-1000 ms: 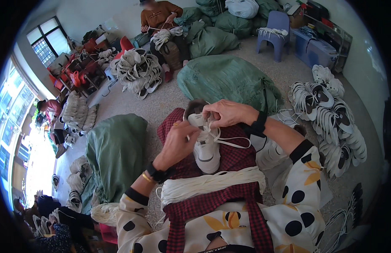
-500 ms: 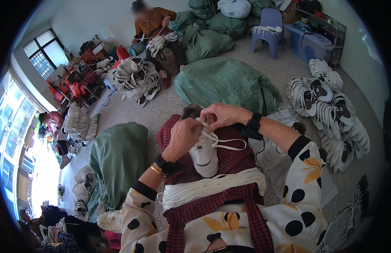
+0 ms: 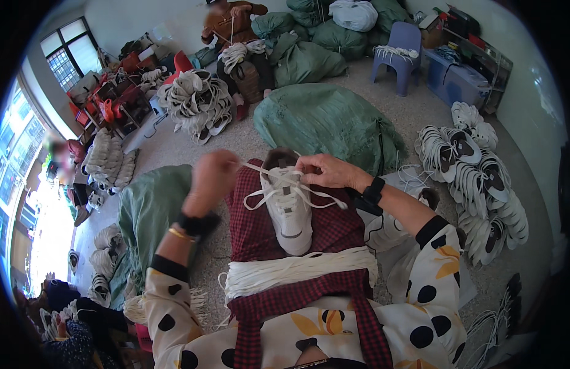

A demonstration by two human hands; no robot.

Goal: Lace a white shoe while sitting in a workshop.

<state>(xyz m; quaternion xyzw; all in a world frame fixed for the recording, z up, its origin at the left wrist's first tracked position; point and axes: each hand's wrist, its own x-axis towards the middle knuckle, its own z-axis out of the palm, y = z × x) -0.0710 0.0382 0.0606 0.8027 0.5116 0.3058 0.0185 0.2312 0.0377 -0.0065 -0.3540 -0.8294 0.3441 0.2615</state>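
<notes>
A white sneaker (image 3: pixel 290 212) rests on my lap over a red-and-black checked apron (image 3: pixel 248 230), its toe toward me and its dark-lined opening facing away. White shoelace (image 3: pixel 251 165) crosses its upper eyelets, with loops hanging on both sides. My left hand (image 3: pixel 212 178), slightly blurred, is raised left of the shoe, closed on a taut stretch of this lace. At the right upper edge of the shoe, my right hand (image 3: pixel 328 171) has its fingers pinched on the eyelet side; whether lace is also between them is hidden. A thick bundle of white laces (image 3: pixel 300 272) lies across my lap.
Green sacks (image 3: pixel 328 120) sit ahead and at my left (image 3: pixel 153 206). Stacked white shoe uppers (image 3: pixel 472 163) stand at the right, with another pile (image 3: pixel 196 104) far left. A co-worker (image 3: pixel 239 37) sits at the back, near a purple chair (image 3: pixel 397 58).
My left hand has moved away to the left, drawing the shoelace out straight. My right hand has shifted to the shoe's right edge. The shoe's upper part is now uncovered.
</notes>
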